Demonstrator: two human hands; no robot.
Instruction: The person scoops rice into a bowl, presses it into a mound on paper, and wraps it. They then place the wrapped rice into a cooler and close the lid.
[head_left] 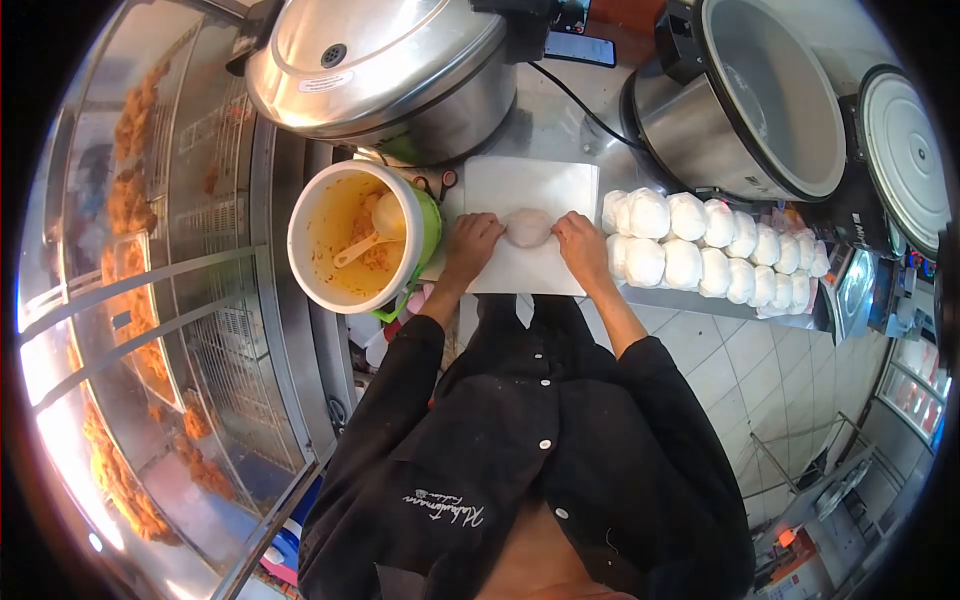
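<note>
"Hands?"
"Left hand [473, 243] at nine o'clock, right hand [583, 243] at three, fingers nearly closed, pinching the round white-wrapped bundle [528, 227] on white paper [530, 272]."
"Around?"
"White-rimmed green bucket [429, 222], nine; white-wrapped rows [685, 265], three."

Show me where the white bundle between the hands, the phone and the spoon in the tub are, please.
White bundle [528, 229]: head view, the middle of its rounded top.
Phone [581, 49]: head view, the middle of its screen.
Spoon [354, 251]: head view, on its handle.

A metal counter [617, 160] bears 2 cookers [440, 122] [690, 125], paper [530, 180], bundles [685, 262].
</note>
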